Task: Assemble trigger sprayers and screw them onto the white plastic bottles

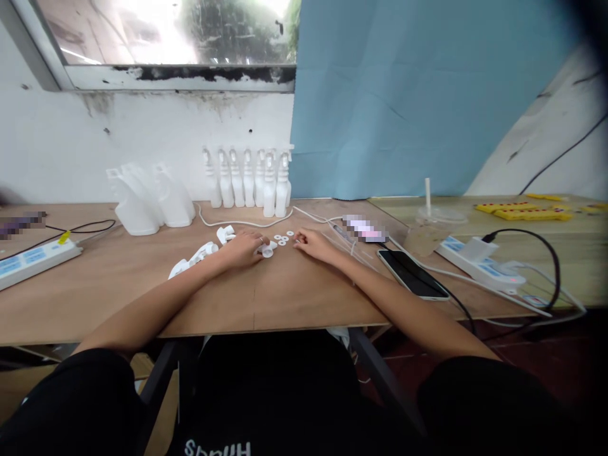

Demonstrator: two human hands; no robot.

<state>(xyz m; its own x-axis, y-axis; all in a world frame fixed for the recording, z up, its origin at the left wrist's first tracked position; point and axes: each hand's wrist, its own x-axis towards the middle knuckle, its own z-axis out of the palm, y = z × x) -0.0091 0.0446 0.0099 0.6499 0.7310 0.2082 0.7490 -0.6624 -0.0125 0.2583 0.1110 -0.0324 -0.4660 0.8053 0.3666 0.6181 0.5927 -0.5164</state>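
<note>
My left hand (244,248) is closed round a white trigger sprayer head (268,251), whose round open end points toward me. Several small white ring washers (284,239) lie flat on the table between my hands. Just right of them is my right hand (311,244), its thumb and fingers drawn together in a pinch. Whatever is between those fingertips, if anything, is too small to make out. Left of my left hand, more white sprayer heads (203,253) lie in a loose row, partly behind my forearm.
White spray bottles with heads (269,190) stand upright by the wall. Larger white bottles (137,206) stand to their left. A black-screened phone (412,273), cables, a power strip (482,266) and a lidded cup (425,231) are on the right. Another power strip (38,261) is far left.
</note>
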